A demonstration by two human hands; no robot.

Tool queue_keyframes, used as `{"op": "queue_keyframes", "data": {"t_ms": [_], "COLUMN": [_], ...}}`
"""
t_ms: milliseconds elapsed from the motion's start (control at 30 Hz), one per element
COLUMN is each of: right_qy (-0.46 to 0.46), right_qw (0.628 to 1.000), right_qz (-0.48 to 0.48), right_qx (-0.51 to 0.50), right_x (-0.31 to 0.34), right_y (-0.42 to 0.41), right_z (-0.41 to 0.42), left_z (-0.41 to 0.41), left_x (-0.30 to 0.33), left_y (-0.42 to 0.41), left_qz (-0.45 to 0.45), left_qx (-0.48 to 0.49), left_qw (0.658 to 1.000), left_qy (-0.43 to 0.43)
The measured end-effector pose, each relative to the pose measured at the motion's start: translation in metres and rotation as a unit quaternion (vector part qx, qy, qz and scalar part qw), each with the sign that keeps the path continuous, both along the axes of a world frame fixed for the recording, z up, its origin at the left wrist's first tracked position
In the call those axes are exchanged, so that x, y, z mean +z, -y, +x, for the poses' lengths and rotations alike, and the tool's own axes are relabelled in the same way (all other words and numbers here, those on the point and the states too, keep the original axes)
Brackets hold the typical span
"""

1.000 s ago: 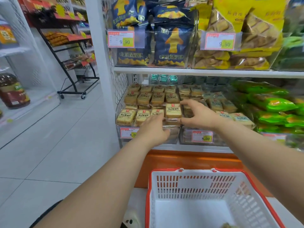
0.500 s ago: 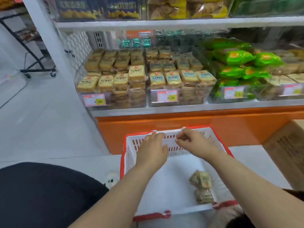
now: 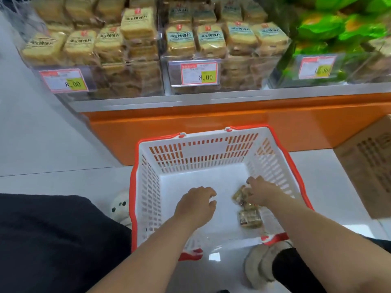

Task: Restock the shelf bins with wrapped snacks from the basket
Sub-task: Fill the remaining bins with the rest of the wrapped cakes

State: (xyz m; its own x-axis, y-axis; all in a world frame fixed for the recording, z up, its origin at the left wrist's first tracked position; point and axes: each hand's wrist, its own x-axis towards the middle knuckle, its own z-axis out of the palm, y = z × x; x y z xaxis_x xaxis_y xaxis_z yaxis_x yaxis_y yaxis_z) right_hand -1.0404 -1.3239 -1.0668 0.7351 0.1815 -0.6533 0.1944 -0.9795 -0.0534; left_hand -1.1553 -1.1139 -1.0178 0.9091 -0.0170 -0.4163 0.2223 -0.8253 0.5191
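Observation:
A white basket with a red rim (image 3: 146, 182) stands on the floor below the shelf. Two wrapped snacks lie at its bottom right. My right hand (image 3: 261, 193) is down inside and its fingers curl over the upper wrapped snack (image 3: 238, 195). The lower wrapped snack (image 3: 249, 217) lies free just behind it. My left hand (image 3: 197, 205) hovers over the basket's bare middle with loosely curled fingers, holding nothing. Clear shelf bins (image 3: 129, 81) above are packed with the same tan wrapped snacks.
An orange shelf base (image 3: 211, 127) runs behind the basket. Green snack bags (image 3: 330, 28) fill the bin at right. A cardboard box (image 3: 368, 161) stands on the floor at right. My dark-clothed knee (image 3: 53, 240) is at left, a shoe (image 3: 260, 265) near the basket's front.
Both hands have dropped from the basket's far rim down into it. My right hand has reached the upper snack, and the view has tilted further down.

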Motion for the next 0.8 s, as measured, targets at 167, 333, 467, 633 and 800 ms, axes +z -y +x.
{"op": "queue_keyframes", "data": {"t_ms": [167, 333, 467, 633, 800], "right_qy": [-0.044, -0.073, -0.160, -0.350, -0.372], "right_qw": [0.996, 0.994, 0.955, 0.798, 0.777], "right_qz": [-0.055, -0.063, 0.135, 0.384, 0.440], "right_qx": [-0.048, -0.049, -0.209, -0.306, -0.253], "right_x": [-0.050, -0.025, -0.006, 0.034, 0.093], "right_y": [-0.012, -0.021, -0.024, -0.062, -0.103], "right_z": [0.003, 0.004, 0.003, -0.012, -0.027], "left_z": [0.004, 0.006, 0.006, 0.004, 0.002], "left_x": [-0.010, -0.014, -0.011, 0.012, 0.052], "left_y": [-0.007, -0.011, -0.011, -0.018, -0.037], "left_qz": [-0.045, -0.093, -0.168, -0.299, -0.362], "left_qx": [0.047, 0.096, 0.162, 0.272, 0.354], "left_qw": [0.997, 0.989, 0.970, 0.914, 0.857], "left_qy": [-0.030, -0.057, -0.071, -0.049, 0.097]}}
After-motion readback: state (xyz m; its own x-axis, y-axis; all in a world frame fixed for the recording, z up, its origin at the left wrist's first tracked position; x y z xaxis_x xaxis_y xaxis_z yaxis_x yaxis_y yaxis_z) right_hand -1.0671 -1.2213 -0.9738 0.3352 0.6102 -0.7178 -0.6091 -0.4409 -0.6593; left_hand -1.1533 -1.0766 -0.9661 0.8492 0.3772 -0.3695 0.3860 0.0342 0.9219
